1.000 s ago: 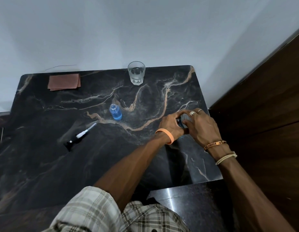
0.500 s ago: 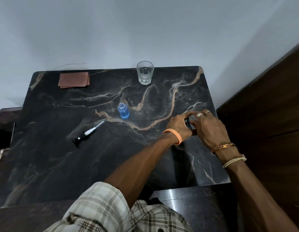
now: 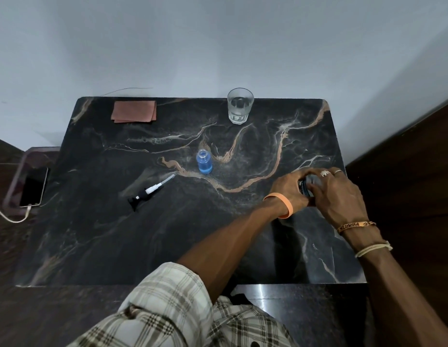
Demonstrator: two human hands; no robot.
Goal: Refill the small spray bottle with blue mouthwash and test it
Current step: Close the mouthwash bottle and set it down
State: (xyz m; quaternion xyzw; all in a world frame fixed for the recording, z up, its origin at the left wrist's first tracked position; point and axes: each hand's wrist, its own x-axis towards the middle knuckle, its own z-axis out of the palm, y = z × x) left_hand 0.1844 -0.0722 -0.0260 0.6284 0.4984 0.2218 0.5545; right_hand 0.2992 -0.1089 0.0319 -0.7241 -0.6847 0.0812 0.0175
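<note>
Gripping a dark bottle [image 3: 308, 184] with both hands, small spray bottle [image 3: 205, 164] uncapped nearby

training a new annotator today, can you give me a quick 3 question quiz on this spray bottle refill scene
1. True or false: the small spray bottle stands open, with blue liquid inside.
2. Where does the pump sprayer head lie?
A. inside the glass
B. flat on the table, left of the bottle
C. on the folded cloth
3. Fill in: both hands close on a dark object near the table's ____ edge.

Key:
1. True.
2. B; it rests on the marble table.
3. Right; the left hand and right hand cover the dark object, so what it is cannot be told.
</note>
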